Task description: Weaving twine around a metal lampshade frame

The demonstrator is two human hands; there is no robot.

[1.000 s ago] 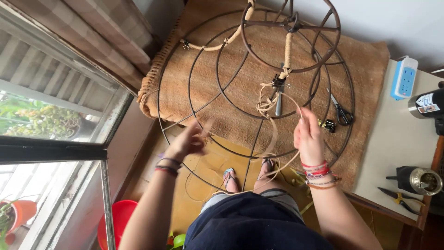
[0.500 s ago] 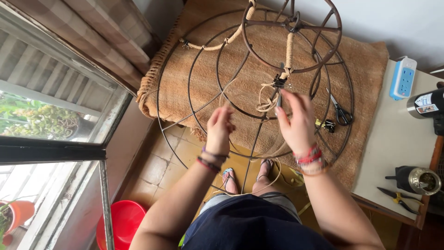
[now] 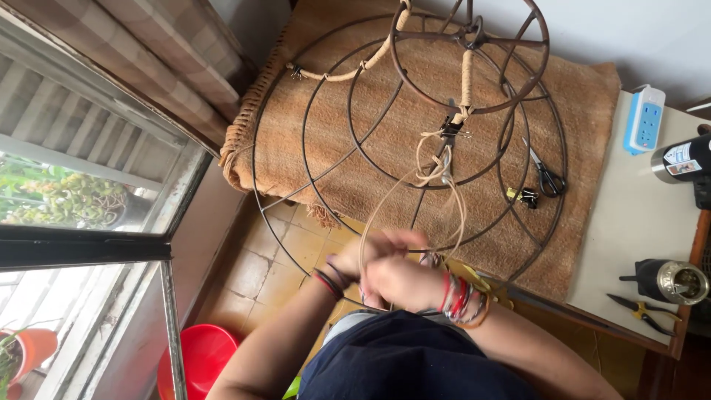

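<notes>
Head view: the left hand [image 3: 363, 259] and right hand [image 3: 404, 281] meet close together, blurred, at the near rim of the wire frame [image 3: 311, 148]. Both close on the pale cane strand [image 3: 448, 200] — though which fingers pinch it I cannot tell. The strand runs lengthwise away from the hands, looping up to a knot at the frame's wrapped spoke, beside a clip [image 3: 449, 127]. The frame lies tilted on a brown mat [image 3: 370, 96]. Scissors [image 3: 546, 178] rest on the mat, right of the strand — well apart from both hands.
</notes>
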